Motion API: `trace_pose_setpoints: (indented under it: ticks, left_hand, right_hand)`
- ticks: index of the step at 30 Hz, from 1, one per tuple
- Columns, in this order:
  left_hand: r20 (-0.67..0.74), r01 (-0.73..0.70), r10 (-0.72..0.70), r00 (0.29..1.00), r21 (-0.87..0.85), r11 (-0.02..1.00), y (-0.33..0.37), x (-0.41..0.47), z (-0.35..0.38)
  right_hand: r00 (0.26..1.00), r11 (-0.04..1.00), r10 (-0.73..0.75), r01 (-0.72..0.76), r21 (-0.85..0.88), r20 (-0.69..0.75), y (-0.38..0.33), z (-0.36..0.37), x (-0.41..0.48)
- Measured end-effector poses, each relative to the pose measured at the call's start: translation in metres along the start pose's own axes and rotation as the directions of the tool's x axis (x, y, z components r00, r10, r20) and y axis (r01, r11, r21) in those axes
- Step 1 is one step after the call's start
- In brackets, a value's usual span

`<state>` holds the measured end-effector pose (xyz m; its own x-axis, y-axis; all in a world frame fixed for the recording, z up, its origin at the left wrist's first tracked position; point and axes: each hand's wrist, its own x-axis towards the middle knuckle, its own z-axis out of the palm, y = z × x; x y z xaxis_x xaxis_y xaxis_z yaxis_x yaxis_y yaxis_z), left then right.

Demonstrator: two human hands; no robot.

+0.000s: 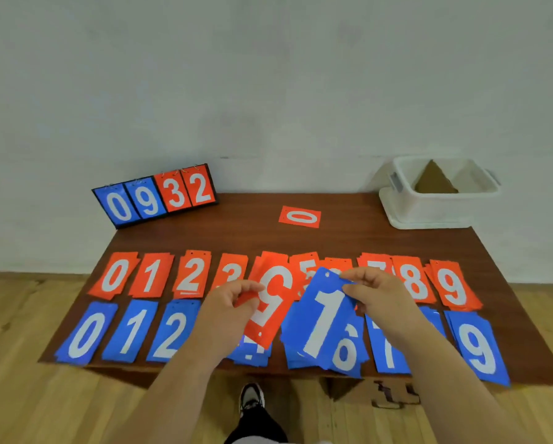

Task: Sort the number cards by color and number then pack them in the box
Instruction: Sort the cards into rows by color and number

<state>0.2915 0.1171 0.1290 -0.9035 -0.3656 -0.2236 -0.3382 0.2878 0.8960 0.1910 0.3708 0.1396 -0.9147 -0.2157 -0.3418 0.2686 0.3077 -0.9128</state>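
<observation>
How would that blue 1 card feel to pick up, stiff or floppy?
Probably light: the right hand pinches the blue 1 card by its top edge alone. Likely fairly stiff: held that way, it stays flat.

Plain pale grey-white wall (268,75) in soft even light, light wood plank floor (28,395), dark reddish-brown table (243,232) close to the wall, brown cardboard piece (361,390) under its near edge

Back row of cards (192,277) orange-red, front row of cards (83,334) blue, all white digits. 1 card (325,318) blue, 5 card (273,302) orange-red. Scoreboard (155,195): black frame, two blue panels, two orange-red. Table (249,232) dark red-brown woodgrain. Box (429,206) white. Floor (28,379) light wood planks.
</observation>
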Motion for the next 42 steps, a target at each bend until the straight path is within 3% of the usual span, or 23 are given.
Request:
trace_pose_setpoints:
  ticks: [10,16,20,27,31,37,39,42]
  left_hand:
    - [-0.092,-0.006,0.0,0.996,-0.06,0.998,-0.001,-0.038,-0.061]
    - [-0.034,-0.043,0.045,0.998,0.048,0.998,-0.017,-0.028,-0.121]
    - [0.077,-0.064,0.062,0.995,0.034,0.997,-0.033,-0.014,-0.165]
    - [0.323,-0.168,0.104,0.941,0.178,0.97,-0.049,0.023,-0.215]
    - [0.383,-0.236,0.14,0.913,0.217,0.947,-0.051,0.043,-0.224]
    - [0.087,-0.079,0.079,0.993,-0.006,0.997,-0.062,0.079,-0.217]
    - [0.023,-0.021,0.022,0.999,-0.071,0.997,-0.063,0.088,-0.209]
    - [-0.041,0.04,-0.046,0.998,-0.125,0.991,-0.063,0.099,-0.2]
  right_hand:
    - [0.959,0.975,-0.135,0.174,-0.139,0.249,-0.044,0.09,-0.015]
    - [0.919,0.928,-0.225,0.303,-0.216,0.323,-0.077,0.164,-0.012]
    - [0.91,0.92,-0.236,0.322,-0.223,0.342,-0.093,0.206,-0.001]
    - [0.905,0.922,-0.256,0.335,-0.197,0.34,-0.124,0.246,0.027]
    - [0.891,0.907,-0.232,0.343,-0.244,0.39,-0.133,0.258,0.037]
    - [0.974,0.975,-0.207,0.198,-0.104,-0.089,-0.111,0.259,0.052]
    - [0.984,0.99,-0.135,0.129,-0.057,-0.115,-0.102,0.258,0.044]
    - [1.0,0.999,-0.022,0.023,-0.04,0.011,-0.092,0.255,0.032]
